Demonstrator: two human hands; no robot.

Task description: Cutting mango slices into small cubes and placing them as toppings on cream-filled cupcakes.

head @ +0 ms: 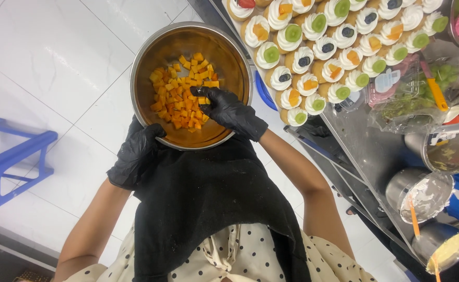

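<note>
Right hand [230,110] pinches orange fruit cubes [182,91] inside the steel bowl [151,57] — fingertips pressed together. Left hand [135,154] clamps the near rim, bowl held over the apron [208,198]. Judgement: take few cubes — keep the bowl level beside the cupcake tray [240,26].

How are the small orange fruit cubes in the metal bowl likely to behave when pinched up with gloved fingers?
The orange fruit cubes look soft and moist, so they probably squash if pinched hard. Their glossy faces suggest they may slip against the right hand in its smooth black glove. Being tiny and loosely heaped in the metal bowl, which the left hand grips at the rim, they likely tumble when nudged.
</note>
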